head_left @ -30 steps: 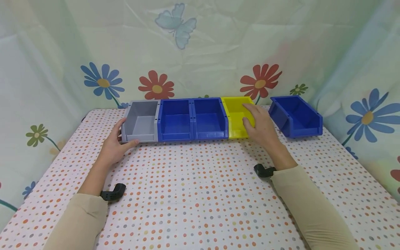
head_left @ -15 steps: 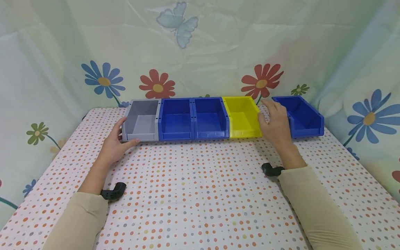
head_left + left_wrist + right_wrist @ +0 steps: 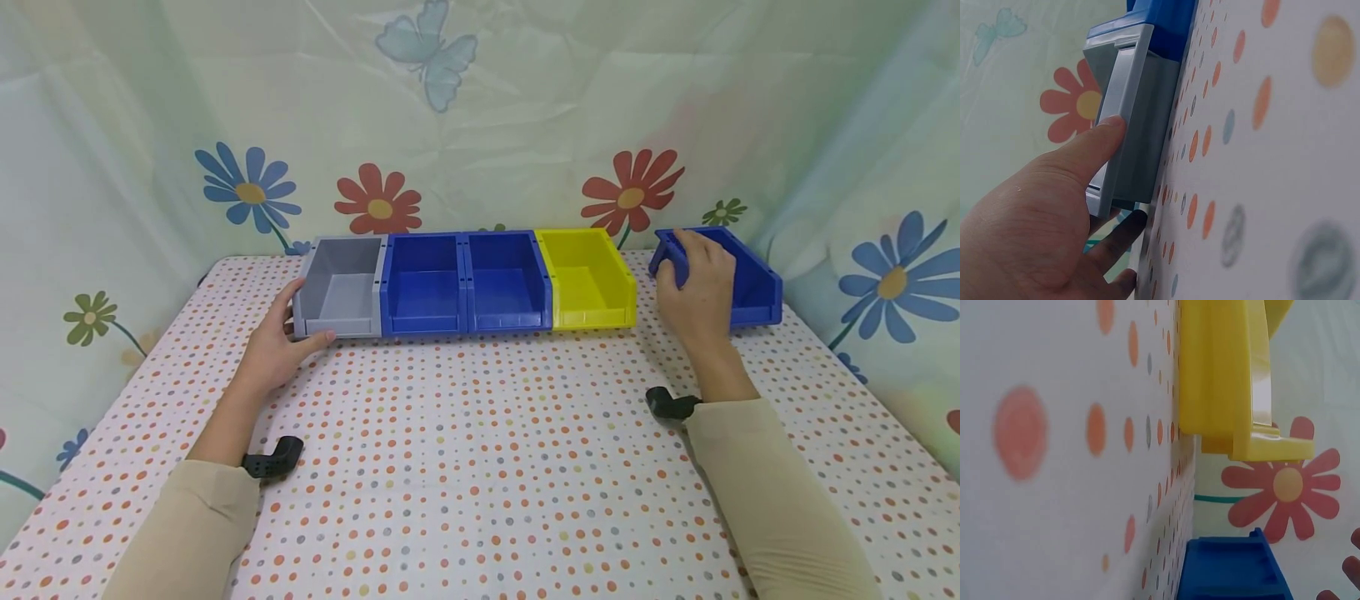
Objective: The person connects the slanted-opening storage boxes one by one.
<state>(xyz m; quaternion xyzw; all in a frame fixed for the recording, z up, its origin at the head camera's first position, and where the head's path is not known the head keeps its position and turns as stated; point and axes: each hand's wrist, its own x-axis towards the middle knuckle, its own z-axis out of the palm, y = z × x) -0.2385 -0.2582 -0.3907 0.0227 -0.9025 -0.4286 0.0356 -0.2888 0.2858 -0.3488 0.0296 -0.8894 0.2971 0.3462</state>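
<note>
My left hand [image 3: 272, 350] holds the grey storage bin [image 3: 342, 304] at its left front corner. In the left wrist view the thumb [image 3: 1100, 140] lies on the bin's front lip, with the other fingers around its left side. Two blue bins, a left one [image 3: 423, 300] and a right one [image 3: 506, 298], stand side by side between the grey bin and the yellow bin [image 3: 588, 292]. Over the left wall of the separate blue bin [image 3: 757, 310] is my right hand [image 3: 699, 292], fingers loosely bent. In the right wrist view its fingertips [image 3: 1352, 570] show at the edge, apart from that bin [image 3: 1229, 569].
A dotted cloth [image 3: 465, 467] covers the table. Behind it hangs a flowered curtain [image 3: 525, 117]. A strip of cloth separates the yellow bin from the blue bin on the right. Both wrists wear a black camera mount.
My right hand has moved right, from over the yellow bin across the gap to the separate blue bin. The left hand has stayed at the grey bin.
</note>
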